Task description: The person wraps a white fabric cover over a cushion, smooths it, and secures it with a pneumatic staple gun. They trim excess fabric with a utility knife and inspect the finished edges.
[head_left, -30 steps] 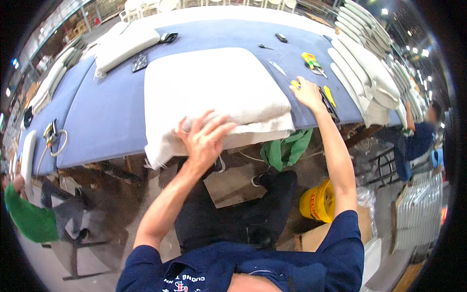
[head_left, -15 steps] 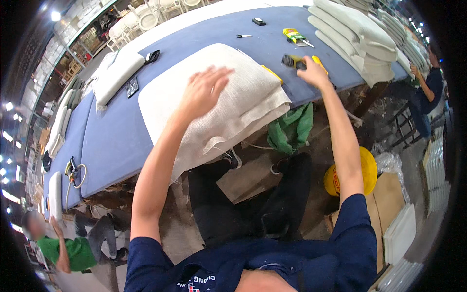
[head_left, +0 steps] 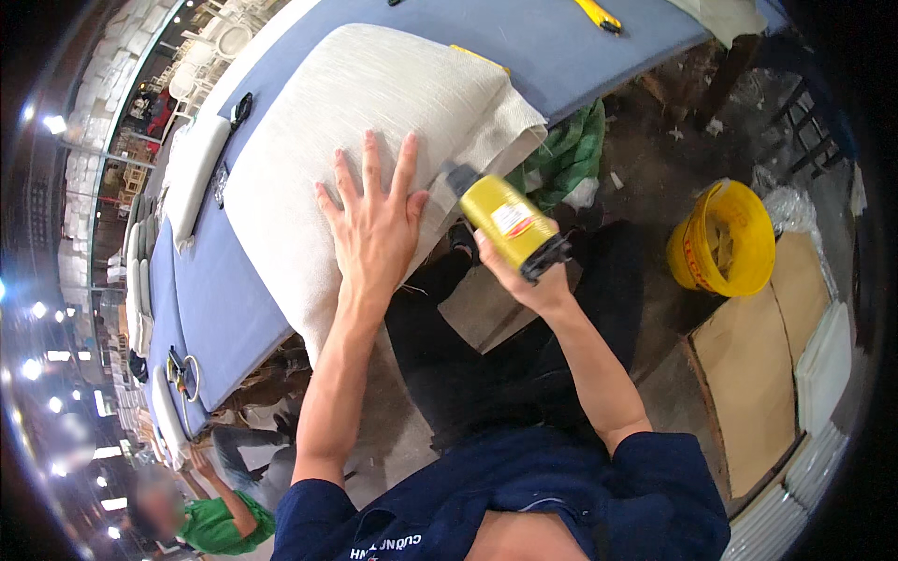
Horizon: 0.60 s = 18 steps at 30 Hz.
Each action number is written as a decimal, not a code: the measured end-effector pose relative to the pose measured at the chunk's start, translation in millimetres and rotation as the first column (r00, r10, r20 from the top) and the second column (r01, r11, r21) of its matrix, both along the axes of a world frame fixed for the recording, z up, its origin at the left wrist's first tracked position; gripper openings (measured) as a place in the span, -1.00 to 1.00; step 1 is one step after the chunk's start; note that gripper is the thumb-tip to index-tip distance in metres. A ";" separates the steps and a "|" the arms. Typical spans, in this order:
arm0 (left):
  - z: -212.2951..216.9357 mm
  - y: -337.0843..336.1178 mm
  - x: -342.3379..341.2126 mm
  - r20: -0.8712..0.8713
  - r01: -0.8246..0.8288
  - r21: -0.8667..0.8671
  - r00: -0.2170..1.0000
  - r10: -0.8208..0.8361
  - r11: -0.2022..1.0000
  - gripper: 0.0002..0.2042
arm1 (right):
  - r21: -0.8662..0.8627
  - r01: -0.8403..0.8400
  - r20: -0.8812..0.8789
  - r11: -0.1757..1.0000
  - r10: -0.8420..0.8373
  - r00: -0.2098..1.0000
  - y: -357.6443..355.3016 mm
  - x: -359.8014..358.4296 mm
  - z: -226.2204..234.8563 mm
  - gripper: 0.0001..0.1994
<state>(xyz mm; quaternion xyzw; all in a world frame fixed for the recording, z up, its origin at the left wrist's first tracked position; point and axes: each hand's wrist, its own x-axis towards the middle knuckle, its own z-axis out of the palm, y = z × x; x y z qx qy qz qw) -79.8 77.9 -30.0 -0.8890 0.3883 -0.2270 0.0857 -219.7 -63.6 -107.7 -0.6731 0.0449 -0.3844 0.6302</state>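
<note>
While the left hand lies open, fingers spread on the pale cushion, the right hand grips a yellow-and-black tool, blue table beneath the cushion.

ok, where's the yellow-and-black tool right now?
Head view, just right of centre: the yellow-and-black tool is in the right hand, its dark end by the pale cushion under the left hand.

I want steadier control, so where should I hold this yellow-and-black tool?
Probably around the yellow-and-black tool's yellow middle, from the side nearest you, where your right grip comes in: that middle is the long part, lying between two dark ends.
</note>
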 end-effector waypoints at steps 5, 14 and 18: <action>-6.9 5.7 -8.1 -0.026 0.002 0.031 1.000 -0.001 1.000 -0.25 | 0.027 -0.150 -0.029 0.988 0.151 0.988 14.5 18.4 -39.3 -0.53; 2.5 8.9 -8.5 -0.085 0.045 0.089 0.996 -0.038 0.995 -0.12 | -0.016 -0.235 -0.082 0.972 0.233 0.969 15.2 22.8 -39.0 -0.58; 8.3 12.9 -6.4 -0.153 0.110 0.075 0.983 -0.098 0.991 -0.01 | -0.107 -0.246 -0.105 0.963 0.235 0.966 18.8 21.1 -37.7 -0.61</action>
